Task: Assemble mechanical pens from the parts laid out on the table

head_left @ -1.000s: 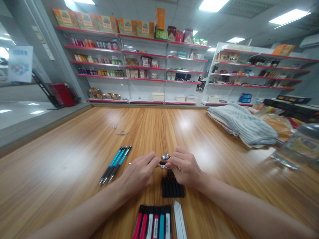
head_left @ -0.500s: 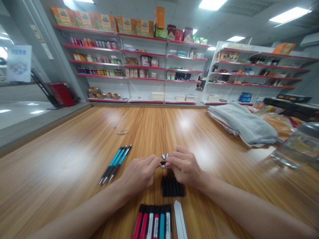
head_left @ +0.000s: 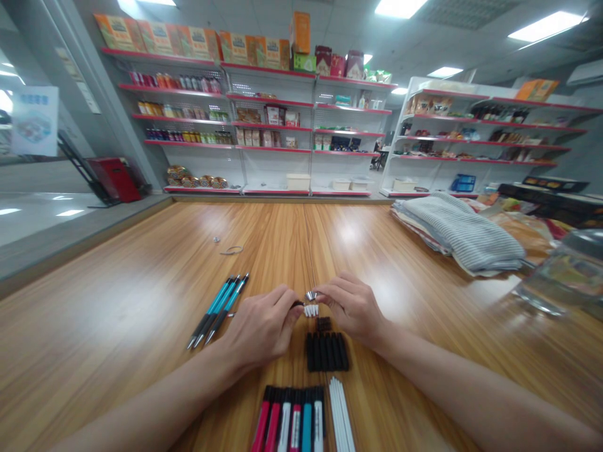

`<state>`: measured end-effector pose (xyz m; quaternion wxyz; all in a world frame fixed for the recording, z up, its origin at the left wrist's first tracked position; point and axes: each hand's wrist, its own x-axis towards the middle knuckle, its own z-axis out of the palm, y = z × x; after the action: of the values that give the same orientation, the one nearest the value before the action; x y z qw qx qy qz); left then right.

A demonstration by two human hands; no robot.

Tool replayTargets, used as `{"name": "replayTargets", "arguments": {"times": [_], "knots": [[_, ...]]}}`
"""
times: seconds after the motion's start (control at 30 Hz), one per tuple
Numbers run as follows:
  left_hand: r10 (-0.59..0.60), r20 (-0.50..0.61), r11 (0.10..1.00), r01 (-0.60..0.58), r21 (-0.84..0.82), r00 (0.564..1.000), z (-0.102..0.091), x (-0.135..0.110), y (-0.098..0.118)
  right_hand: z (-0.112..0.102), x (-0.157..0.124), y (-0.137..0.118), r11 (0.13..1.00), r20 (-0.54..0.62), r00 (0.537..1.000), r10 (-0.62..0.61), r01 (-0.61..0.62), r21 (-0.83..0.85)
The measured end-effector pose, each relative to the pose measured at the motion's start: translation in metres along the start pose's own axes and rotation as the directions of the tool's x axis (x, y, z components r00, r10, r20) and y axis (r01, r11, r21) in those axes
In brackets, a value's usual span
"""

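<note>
Both hands at work above a wooden table [head_left: 155,263], seen from the head. The left hand [head_left: 264,323] pinches a black part [head_left: 298,304] between thumb and fingers; this part lies at the middle of the table, just left of a short row of white pieces [head_left: 311,311]. A small red-and-white end [head_left: 230,315] shows at the outer side of the same hand; whether it belongs to the held part cannot be told. The right hand [head_left: 353,307] has its thumb and fingers drawn together beside the silver tips [head_left: 309,295]; whether it grips 1 of them cannot be told. Nearer the viewer, in order, lie the small dark pieces [head_left: 323,324], a row of black grips [head_left: 327,351], and, at the lower edge, 6 barrels [head_left: 295,420] in red, pink, white and teal, with the white rods [head_left: 342,414] just to their right. To the left, 3 teal pens [head_left: 219,311] lie slanted, side by side; beyond them is a thin loop [head_left: 232,250]. Far right: folded cloth [head_left: 456,232] and a clear jar [head_left: 556,282]. Background: stocked shelves [head_left: 268,147].
</note>
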<state>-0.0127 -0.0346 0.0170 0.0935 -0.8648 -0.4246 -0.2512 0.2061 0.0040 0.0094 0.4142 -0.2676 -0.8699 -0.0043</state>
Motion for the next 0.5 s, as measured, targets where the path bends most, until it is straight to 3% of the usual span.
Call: {"name": "replayTargets", "arguments": {"times": [0.17, 0.3, 0.5], "knots": [[0.13, -0.048, 0.991, -0.131, -0.039, 0.99, 0.0001, -0.0019, 0.0016, 0.0003, -0.0009, -0.0038, 0.996, 0.086, 0.992, -0.092, 0.093, -0.009], [0.159, -0.084, 0.984, -0.165, -0.065, 0.984, 0.0027, -0.003, -0.0008, -0.0001, -0.0003, -0.0065, 0.991, 0.148, 0.981, -0.123, 0.128, -0.025], [0.217, -0.042, 0.973, -0.219, -0.067, 0.975, 0.0052, -0.0038, -0.0051, 0.0001, 0.0007, -0.0071, 0.991, 0.198, 0.972, -0.122, 0.129, -0.02]]}}
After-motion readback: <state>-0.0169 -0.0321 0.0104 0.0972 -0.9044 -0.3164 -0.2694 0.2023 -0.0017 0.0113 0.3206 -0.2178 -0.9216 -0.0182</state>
